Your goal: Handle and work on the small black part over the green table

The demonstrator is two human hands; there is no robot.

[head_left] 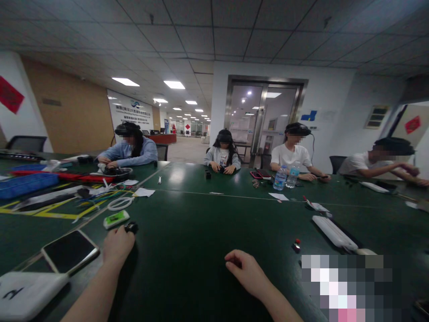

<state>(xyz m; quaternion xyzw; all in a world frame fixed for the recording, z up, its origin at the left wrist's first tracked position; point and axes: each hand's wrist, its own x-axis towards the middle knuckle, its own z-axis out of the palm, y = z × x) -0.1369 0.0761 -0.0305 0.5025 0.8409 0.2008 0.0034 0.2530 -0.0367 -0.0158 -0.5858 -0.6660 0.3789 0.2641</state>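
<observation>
My left hand is closed at its fingertips on a small black object whose kind I cannot make out. Just beyond that hand lies a small white box with a bright green top. A phone with a dark screen lies to the left of my left wrist. My right hand rests on the dark green table, fingers loosely curled, thumb a little apart from them, and nothing visible between them. To its right, a small object with a red top sits on the table.
A white power bank-like block lies at the near left. Behind it are loose cables and a blue tray. Two water bottles stand at the far right-centre. Several people wearing headsets sit around the table. A white case lies right.
</observation>
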